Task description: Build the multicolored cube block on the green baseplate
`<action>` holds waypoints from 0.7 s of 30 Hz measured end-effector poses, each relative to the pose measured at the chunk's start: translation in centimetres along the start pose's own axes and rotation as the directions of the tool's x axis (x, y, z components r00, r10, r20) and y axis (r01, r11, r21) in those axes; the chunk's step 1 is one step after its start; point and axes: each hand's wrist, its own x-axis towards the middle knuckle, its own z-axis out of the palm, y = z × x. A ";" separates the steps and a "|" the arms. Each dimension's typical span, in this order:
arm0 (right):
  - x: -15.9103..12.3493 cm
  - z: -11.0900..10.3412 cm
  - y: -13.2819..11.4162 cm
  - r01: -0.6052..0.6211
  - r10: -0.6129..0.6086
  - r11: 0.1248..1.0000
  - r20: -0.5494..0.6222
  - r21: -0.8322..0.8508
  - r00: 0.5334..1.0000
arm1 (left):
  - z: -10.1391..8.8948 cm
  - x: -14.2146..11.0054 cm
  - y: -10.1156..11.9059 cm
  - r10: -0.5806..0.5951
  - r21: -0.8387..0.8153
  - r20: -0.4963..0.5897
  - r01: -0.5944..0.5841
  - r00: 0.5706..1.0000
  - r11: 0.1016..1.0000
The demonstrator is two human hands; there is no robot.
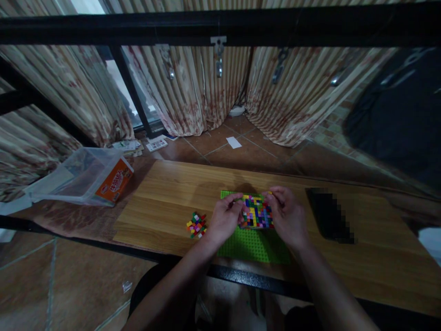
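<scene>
A green baseplate (pixel 253 246) lies on the wooden table (pixel 165 197) near its front edge. A patch of small multicoloured bricks (pixel 258 214) covers the plate's far half. My left hand (pixel 223 220) rests at the left edge of that patch, fingers curled and pinched at the bricks. My right hand (pixel 287 216) is at the patch's right edge, fingers bent down onto the top corner. What either hand pinches is too small to name. A small heap of loose coloured bricks (pixel 196 225) sits on the table just left of my left hand.
A dark flat object (pixel 329 214), blurred out, lies on the table to the right of the plate. A clear plastic box (pixel 82 177) with an orange label stands on the left. Striped curtains and a black metal frame stand behind the table.
</scene>
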 end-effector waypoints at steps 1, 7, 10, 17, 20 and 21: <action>0.0 0.0 0.0 0.011 -0.011 1.000 0.017 -0.016 1.000 | 0.0 0.0 0.0 0.004 0.003 0.001 -0.004 1.000 1.000; 0.2 0.0 0.1 0.076 -0.070 0.986 0.044 -0.147 0.997 | 0.0 0.0 -0.2 -0.001 0.024 0.009 0.001 1.000 1.000; 0.3 0.1 0.4 0.138 -0.136 0.979 0.023 -0.152 0.990 | 0.0 0.1 -0.4 -0.002 0.030 0.008 0.002 1.000 1.000; 1.0 1.4 1.9 0.075 -0.074 0.997 0.058 -0.004 0.996 | 0.1 0.3 -0.3 -0.027 0.031 0.018 0.026 0.999 0.999; 1.5 2.0 2.3 -0.013 0.000 0.992 0.106 0.122 0.994 | 0.0 0.4 -0.5 -0.018 0.036 0.019 0.017 1.000 0.999; 1.6 2.1 2.3 -0.045 0.025 0.986 0.123 0.163 0.992 | 0.0 0.4 -0.5 -0.013 0.040 0.018 0.013 1.000 0.999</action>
